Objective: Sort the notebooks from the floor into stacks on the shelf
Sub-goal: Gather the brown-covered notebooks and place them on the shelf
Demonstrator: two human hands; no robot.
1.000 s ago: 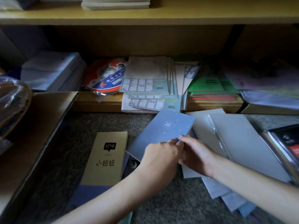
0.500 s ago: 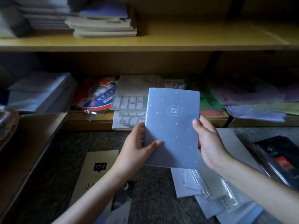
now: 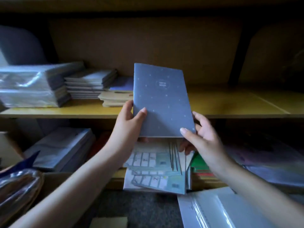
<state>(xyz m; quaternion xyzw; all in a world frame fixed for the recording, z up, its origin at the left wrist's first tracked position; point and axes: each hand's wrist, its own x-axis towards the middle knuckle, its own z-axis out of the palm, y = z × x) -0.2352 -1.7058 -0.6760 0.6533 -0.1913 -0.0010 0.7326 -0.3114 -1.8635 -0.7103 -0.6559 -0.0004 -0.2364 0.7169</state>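
I hold a grey-blue notebook (image 3: 162, 101) with small white specks and a round label in front of the middle wooden shelf (image 3: 230, 104). My left hand (image 3: 130, 122) grips its lower left edge, thumb on the cover. At the lower right corner, my right hand (image 3: 200, 137) pinches it with the thumb on top. On the shelf to the left stand a stack of grey notebooks (image 3: 88, 84) and a lower stack of tan ones (image 3: 115, 97) with a purple-blue book on top.
A plastic-wrapped bundle (image 3: 31, 86) lies at the shelf's far left. The lower shelf holds white packs (image 3: 59, 148), label sheets (image 3: 153, 171) and green and red folders (image 3: 202, 165). Spiral notebooks in clear sleeves (image 3: 222, 209) lie on the floor at right, a shiny bag (image 3: 18, 186) at left.
Both hands lifted the grey-blue notebook off the floor pile and raised it to the middle shelf's height. The label now reads upside down. My view tilted up.
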